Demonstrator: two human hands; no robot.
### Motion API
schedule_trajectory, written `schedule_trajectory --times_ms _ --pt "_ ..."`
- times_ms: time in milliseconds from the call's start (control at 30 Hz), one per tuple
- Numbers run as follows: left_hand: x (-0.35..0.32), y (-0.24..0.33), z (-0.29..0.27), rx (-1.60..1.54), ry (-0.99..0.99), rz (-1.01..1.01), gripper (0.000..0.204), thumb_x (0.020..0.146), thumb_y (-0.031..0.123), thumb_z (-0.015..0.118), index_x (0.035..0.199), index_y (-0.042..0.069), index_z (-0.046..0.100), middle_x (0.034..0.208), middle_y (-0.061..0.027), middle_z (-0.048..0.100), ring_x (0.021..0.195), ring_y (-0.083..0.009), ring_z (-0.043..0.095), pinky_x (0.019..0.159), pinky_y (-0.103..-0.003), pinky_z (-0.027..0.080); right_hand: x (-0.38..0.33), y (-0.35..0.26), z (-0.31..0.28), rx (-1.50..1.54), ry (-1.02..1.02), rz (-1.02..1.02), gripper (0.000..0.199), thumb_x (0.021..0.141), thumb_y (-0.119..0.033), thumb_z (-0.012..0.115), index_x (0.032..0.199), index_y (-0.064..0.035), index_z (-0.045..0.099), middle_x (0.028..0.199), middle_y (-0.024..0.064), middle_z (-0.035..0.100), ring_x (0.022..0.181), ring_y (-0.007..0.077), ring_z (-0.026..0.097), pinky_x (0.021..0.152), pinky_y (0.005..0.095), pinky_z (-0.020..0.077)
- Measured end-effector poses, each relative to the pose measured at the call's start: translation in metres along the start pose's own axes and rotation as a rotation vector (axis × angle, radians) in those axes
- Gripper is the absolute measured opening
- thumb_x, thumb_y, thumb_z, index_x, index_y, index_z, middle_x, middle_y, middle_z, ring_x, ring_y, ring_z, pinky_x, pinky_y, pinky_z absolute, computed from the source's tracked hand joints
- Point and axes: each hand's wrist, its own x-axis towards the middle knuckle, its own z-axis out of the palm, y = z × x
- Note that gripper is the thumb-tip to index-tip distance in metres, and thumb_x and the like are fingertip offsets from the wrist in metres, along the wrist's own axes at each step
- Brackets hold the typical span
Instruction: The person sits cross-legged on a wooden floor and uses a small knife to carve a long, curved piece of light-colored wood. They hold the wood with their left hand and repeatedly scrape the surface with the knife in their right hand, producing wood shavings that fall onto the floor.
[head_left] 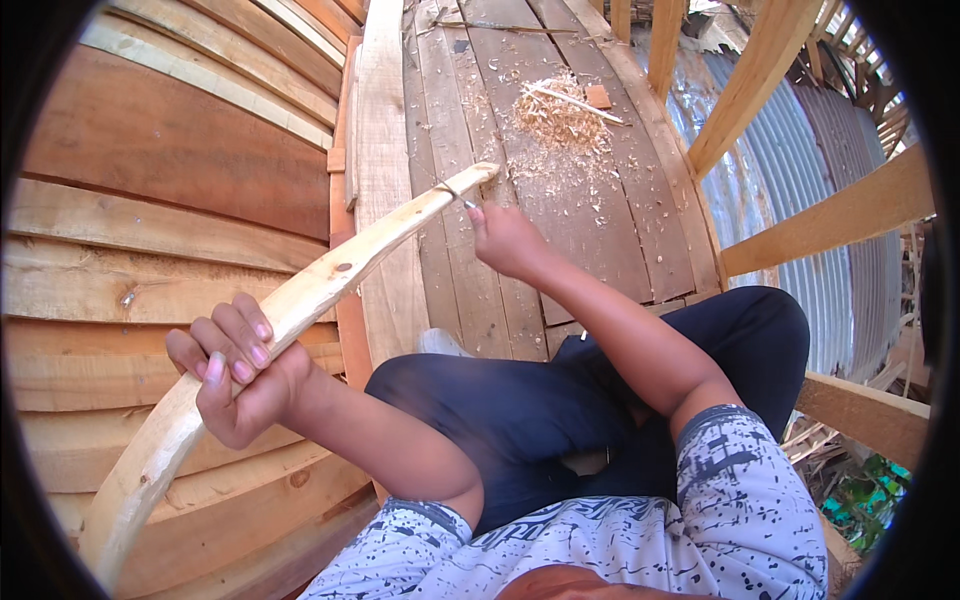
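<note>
My left hand (245, 365) is closed around a long pale wooden pole (345, 265) with a curved lower end. The pole runs diagonally from the lower left up to its tip near the middle of the view. Close to that tip, my right hand (512, 243) is closed on a small, thin tool (455, 190). Its dark edge lies across the pole, and a shiny bit shows by my fingers. Too little of the tool shows to tell its exact kind. Both forearms reach over my bent legs in dark trousers.
Wood shavings (560, 125) are heaped on the plank floor (510, 290), with a thin stick (575, 103) and a reddish block (598, 96) on them. A plank wall (170, 150) stands at left. At right are wooden railing posts (750, 95) and corrugated metal sheets (815, 200).
</note>
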Motion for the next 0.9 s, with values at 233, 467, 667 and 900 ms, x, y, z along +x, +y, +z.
schedule_trajectory --times_ms 233,467,667,900 --pt "-0.001 -0.003 0.008 0.006 -0.003 -0.003 0.015 0.069 0.007 0.048 0.070 0.015 0.035 0.050 0.0014 0.037 0.045 -0.0110 0.037 0.056 -0.028 0.036 -0.005 -0.001 -0.001 0.025 -0.024 -0.053 0.040 0.103 -0.029 0.037 0.092 0.0032 0.058 0.072 0.0264 0.061 0.068 0.0478 0.059 0.066 0.0538 0.0473" --pt "-0.002 0.000 -0.001 0.021 0.003 0.004 0.016 0.069 0.007 0.048 0.070 0.015 0.034 0.050 0.0008 0.037 0.046 -0.0114 0.037 0.056 -0.029 0.036 -0.027 -0.072 -0.008 0.120 -0.058 -0.282 0.036 0.101 -0.024 0.039 0.092 0.0044 0.059 0.082 0.0294 0.061 0.078 0.0473 0.059 0.070 0.0531 0.0469" --pt "0.000 0.004 -0.005 0.000 -0.004 -0.010 0.016 0.068 0.007 0.048 0.070 0.015 0.034 0.051 0.0003 0.038 0.046 -0.0115 0.037 0.056 -0.029 0.036 -0.003 -0.044 -0.015 0.035 -0.180 0.054 0.032 0.099 -0.023 0.042 0.095 0.0025 0.060 0.078 0.0270 0.063 0.075 0.0462 0.062 0.073 0.0556 0.0492" --pt "0.001 -0.001 0.001 0.016 0.016 -0.001 0.015 0.068 0.007 0.048 0.070 0.015 0.034 0.050 0.0009 0.037 0.046 -0.0107 0.037 0.055 -0.028 0.036 -0.006 -0.016 -0.005 0.094 0.014 -0.115 0.035 0.101 -0.027 0.041 0.088 0.0018 0.057 0.067 0.0254 0.059 0.064 0.0464 0.058 0.064 0.0538 0.0449"
